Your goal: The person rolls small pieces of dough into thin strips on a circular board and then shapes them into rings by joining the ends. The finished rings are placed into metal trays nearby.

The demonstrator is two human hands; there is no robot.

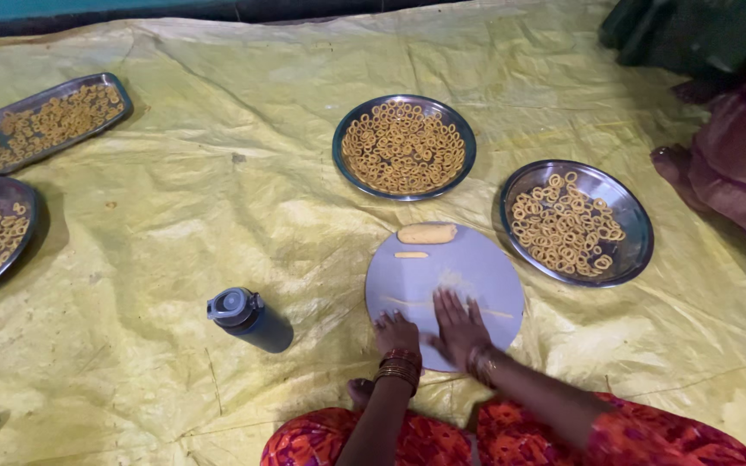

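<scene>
— Dough rope, thin, pale yellow (442,305): we list it lying across the round grey rolling board (477,267), on the yellow plastic sheet (174,216). Hands?

— We record the right hand (459,326) flat and open, palm pressing the rope; the left hand (396,332) rests with loosely curled fingers at the board's near edge, grasping nothing. A stubby dough log (426,233) sits at the far edge; two round steel plates of dough rings (404,147) lie beyond.
</scene>
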